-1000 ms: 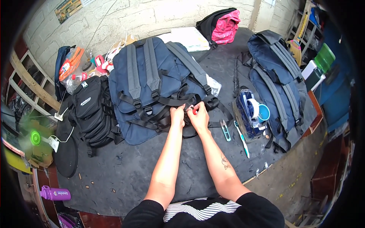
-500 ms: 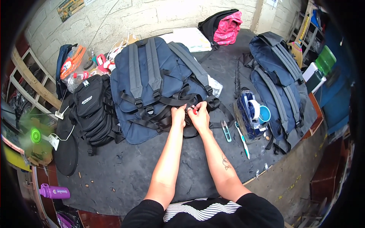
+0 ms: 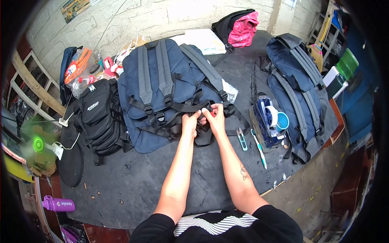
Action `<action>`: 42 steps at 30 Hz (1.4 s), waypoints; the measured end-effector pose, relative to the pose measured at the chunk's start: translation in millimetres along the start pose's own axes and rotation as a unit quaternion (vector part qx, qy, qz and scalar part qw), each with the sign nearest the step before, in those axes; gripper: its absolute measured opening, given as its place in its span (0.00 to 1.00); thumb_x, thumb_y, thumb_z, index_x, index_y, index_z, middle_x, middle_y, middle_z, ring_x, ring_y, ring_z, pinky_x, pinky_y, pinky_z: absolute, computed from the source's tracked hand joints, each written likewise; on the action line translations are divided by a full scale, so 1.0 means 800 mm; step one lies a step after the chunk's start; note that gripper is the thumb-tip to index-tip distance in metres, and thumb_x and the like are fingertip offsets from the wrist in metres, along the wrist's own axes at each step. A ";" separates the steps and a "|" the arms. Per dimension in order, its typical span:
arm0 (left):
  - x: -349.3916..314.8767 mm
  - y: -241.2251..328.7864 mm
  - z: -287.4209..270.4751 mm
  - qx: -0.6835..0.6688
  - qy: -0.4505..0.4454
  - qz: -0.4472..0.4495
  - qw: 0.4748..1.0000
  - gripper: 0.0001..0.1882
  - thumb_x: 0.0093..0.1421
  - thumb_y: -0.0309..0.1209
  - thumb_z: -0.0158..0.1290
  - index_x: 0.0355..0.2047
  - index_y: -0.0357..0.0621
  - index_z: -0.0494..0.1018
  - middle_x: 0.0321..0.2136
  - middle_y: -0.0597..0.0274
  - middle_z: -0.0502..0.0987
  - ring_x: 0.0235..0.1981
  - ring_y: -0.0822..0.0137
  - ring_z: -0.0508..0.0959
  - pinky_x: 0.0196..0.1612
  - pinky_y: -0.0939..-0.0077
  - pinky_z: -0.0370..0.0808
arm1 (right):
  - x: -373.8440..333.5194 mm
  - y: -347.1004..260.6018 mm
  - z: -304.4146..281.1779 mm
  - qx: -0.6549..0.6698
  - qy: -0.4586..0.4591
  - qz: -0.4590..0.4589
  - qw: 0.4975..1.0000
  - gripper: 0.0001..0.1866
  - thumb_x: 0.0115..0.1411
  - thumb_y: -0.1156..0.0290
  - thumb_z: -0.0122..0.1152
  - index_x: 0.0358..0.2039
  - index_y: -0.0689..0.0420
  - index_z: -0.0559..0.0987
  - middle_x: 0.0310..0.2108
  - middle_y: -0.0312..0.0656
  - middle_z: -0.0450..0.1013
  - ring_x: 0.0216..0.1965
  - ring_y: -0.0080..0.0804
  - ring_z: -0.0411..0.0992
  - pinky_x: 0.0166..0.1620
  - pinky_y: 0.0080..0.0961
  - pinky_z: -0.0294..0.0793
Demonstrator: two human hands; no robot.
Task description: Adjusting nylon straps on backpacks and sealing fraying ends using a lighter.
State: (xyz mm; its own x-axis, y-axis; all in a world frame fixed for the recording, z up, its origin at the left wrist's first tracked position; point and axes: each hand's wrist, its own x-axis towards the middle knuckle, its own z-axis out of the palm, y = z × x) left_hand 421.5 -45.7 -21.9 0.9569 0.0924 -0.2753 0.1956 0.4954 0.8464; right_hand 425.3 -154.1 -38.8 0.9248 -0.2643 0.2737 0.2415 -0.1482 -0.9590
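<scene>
A stack of dark blue backpacks (image 3: pixel 131 79) with grey shoulder straps lies in front of me. Black webbing straps (image 3: pixel 184 107) tangle at its near edge. There my left hand (image 3: pixel 189 125) is closed, pinching one black strap with thumb and fingertips. Close beside it, at the same webbing, my right hand (image 3: pixel 216 121) curls its fingers around a small red object (image 3: pixel 213 114), mostly hidden, whose kind I cannot make out. Right of my hands, thread snips (image 3: pixel 242 139) with a light blue handle and a white and teal toothbrush (image 3: pixel 259 150) lie on the black tabletop (image 3: pixel 142 182).
A black backpack (image 3: pixel 97 117) stands left of the stack. To the right are a clear case (image 3: pixel 263 135) holding tape rolls and more blue backpacks (image 3: pixel 293 93). A pink and black bag (image 3: pixel 243 30) sits at the back; a purple bottle (image 3: pixel 58 204) lies near left.
My right hand has shifted slightly up and right along the webbing, its fingers more spread around the red object. My left hand stays nearly in place on the strap.
</scene>
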 end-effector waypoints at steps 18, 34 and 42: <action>0.005 -0.011 -0.006 -0.074 0.008 0.038 0.996 0.10 0.58 0.26 0.48 0.36 0.30 0.69 0.27 0.53 0.76 0.25 0.66 0.78 0.25 0.81 0.76 | -0.010 -0.016 0.006 -0.004 0.009 -0.021 1.000 0.11 0.57 0.66 0.52 0.29 0.59 0.65 0.20 0.38 0.68 0.23 0.26 0.66 0.28 0.24 0.65; 0.000 -0.015 -0.007 -0.057 0.030 0.070 0.995 0.12 0.55 0.27 0.51 0.38 0.32 0.68 0.32 0.58 0.75 0.30 0.68 0.76 0.35 0.77 0.71 | -0.029 -0.031 0.012 -0.214 0.007 0.005 0.977 0.18 0.47 0.67 0.57 0.35 0.56 0.61 0.26 0.44 0.71 0.29 0.41 0.72 0.34 0.34 0.70; 0.000 -0.011 -0.012 -0.065 0.011 0.057 0.996 0.11 0.55 0.27 0.51 0.36 0.32 0.70 0.29 0.58 0.75 0.29 0.69 0.76 0.34 0.77 0.72 | -0.031 -0.036 0.012 -0.213 -0.017 -0.005 0.977 0.19 0.47 0.68 0.57 0.36 0.57 0.60 0.29 0.45 0.71 0.31 0.44 0.73 0.34 0.37 0.70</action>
State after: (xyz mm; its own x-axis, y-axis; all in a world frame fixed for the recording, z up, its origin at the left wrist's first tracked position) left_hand 417.5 -41.5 -34.0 0.9662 0.1725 -0.1917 0.0550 0.5885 0.8066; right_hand 398.5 -133.7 -18.4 0.9341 -0.2291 0.2738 0.1139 -0.5357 -0.8367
